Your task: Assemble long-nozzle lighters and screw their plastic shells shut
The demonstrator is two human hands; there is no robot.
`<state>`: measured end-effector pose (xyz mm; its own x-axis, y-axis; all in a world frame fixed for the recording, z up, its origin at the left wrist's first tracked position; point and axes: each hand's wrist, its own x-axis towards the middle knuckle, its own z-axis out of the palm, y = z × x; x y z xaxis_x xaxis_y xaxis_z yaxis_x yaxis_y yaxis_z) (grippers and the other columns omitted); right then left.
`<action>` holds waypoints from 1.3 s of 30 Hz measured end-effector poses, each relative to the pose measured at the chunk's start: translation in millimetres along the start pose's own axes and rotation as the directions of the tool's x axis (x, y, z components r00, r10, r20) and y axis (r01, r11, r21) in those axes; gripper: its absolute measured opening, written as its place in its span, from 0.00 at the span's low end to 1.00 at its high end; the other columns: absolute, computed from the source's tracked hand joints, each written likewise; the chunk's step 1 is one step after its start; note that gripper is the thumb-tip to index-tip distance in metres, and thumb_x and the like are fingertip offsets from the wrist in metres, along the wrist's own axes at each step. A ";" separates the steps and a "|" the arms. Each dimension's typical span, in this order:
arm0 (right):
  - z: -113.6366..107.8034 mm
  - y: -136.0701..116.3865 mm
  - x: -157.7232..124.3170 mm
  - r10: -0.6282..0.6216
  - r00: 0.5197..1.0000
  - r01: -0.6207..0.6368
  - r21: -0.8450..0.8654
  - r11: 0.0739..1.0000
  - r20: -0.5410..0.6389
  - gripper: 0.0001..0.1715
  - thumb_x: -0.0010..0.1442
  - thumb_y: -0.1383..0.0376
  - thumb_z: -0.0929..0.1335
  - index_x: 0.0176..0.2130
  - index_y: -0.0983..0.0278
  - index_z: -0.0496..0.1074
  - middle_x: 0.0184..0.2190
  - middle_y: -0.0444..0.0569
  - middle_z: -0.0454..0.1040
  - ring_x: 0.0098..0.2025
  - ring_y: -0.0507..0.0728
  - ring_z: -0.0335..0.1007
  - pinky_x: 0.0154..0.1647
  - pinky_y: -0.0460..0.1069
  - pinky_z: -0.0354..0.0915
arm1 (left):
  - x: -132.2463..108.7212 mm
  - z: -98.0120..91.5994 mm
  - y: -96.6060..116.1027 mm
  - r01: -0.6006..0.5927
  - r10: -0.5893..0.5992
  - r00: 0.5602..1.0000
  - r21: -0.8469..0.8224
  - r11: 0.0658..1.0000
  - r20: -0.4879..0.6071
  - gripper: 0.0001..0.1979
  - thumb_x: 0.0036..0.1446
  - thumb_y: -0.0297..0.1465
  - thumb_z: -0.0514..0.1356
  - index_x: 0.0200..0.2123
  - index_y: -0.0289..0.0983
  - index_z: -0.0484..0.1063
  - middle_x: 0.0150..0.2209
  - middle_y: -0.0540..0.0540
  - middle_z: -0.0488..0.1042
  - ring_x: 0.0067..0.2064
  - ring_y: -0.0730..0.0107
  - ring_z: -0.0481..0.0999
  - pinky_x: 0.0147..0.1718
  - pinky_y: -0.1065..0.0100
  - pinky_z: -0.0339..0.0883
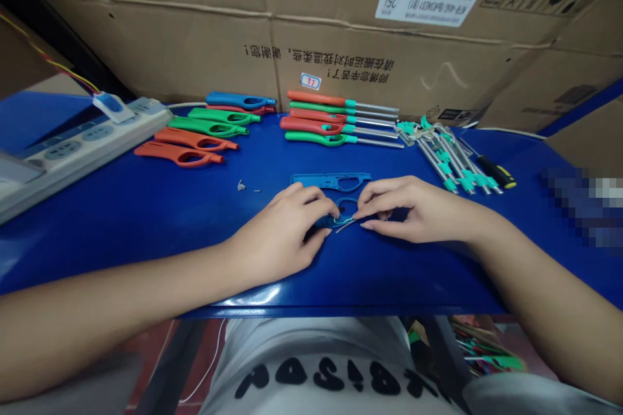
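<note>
My left hand (299,227) is closed around a blue lighter handle half (348,207), whose finger loop shows past my fingertips. The fingers of my right hand (406,211) pinch a thin piece at the loop's right side; a slim grey strip or tube (344,225) slants down from there. What exactly lies between these fingertips is too small to tell. Just behind both hands lies another blue handle half (331,181), flat on the table. Several small screws (241,186) sit in a little pile left of it, with one apart.
Orange, green, red and blue lighter handles (187,139) lie at the back left beside a power strip (87,136). Assembled lighters (341,123) with metal tubes lie at the back middle. Right of them are loose metal tubes (450,159) and a screwdriver (496,172). A cardboard box (195,45) stands behind.
</note>
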<state>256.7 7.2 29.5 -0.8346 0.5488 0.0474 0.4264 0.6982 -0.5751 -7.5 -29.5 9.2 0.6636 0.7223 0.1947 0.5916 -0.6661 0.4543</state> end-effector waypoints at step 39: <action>-58.9 35.2 -38.9 0.351 0.562 -0.702 -0.208 0.681 -0.749 0.19 0.62 0.57 0.66 0.48 0.61 0.79 0.33 0.52 0.80 0.32 0.61 0.75 0.35 0.54 0.66 | 3.8 -7.0 -12.6 -0.185 0.178 0.983 0.251 0.950 0.052 0.18 0.69 0.31 0.55 0.61 0.39 0.69 0.38 0.43 0.77 0.42 0.61 0.78 0.39 0.64 0.74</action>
<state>324.7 37.5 55.5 -0.0586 0.8977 0.4367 0.9488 0.1861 -0.2551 -15.7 -17.1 10.3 0.7812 0.5817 0.2265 0.5541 -0.8133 0.1774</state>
